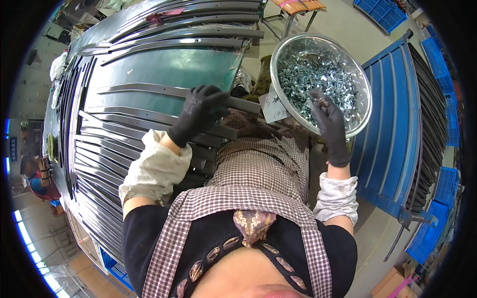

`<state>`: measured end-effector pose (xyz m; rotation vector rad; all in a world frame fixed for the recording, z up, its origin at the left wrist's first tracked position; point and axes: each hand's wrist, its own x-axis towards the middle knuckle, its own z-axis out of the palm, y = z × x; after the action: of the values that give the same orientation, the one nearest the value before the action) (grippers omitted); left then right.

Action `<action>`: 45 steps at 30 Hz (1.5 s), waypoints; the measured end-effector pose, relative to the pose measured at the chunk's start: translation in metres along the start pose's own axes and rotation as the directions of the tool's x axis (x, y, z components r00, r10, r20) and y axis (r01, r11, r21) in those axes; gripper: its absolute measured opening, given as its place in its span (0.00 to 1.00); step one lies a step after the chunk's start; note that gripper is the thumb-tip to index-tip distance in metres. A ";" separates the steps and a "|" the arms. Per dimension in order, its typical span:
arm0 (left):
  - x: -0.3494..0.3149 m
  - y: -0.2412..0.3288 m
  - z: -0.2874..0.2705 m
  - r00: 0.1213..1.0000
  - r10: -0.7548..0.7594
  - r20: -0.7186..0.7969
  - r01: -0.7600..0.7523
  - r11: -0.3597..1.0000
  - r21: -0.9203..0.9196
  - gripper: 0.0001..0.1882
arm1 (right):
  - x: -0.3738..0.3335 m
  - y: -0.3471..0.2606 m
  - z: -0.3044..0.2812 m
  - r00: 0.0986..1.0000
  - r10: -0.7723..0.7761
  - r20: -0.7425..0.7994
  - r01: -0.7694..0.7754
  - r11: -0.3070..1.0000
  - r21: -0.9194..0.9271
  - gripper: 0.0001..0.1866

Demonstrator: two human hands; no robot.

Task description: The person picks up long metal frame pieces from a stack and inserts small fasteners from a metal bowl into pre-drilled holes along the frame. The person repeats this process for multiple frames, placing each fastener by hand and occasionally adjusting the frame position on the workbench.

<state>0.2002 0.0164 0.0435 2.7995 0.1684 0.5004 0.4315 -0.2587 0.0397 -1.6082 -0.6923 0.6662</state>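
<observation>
My left hand [198, 110], in a black glove, is closed over a long dark grey strip [243, 105], whose end sticks out to the right past the fingers. The strip has a slight curve and lies along the table's right side. Above a round metal basin [366, 111], my right hand [329, 121], also gloved in black, has its fingertips pinched together. Whatever sits between those fingertips is too small to make out. A heap of small shiny metal clips [310, 69] fills the basin's bottom. A white card with handwriting [272, 108] rests against the basin's left rim.
Many similar dark strips [114, 161] lie in rows on the green-topped table [169, 67]. To the right stands a blue metal rack [385, 129] with more dark strips beside it. Blue crates [380, 14] sit farther off. Another person [42, 181] is at far left.
</observation>
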 end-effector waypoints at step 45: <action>0.009 0.048 0.004 0.947 0.132 0.292 -0.063 0.970 -0.234 0.11 | -0.041 0.011 0.084 0.912 -0.304 0.277 0.402 0.800 -0.445 0.26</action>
<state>0.2129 -0.0287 0.0578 2.6294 -0.0900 0.0926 0.3420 -0.2361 0.0191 -1.8158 -1.3616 0.3783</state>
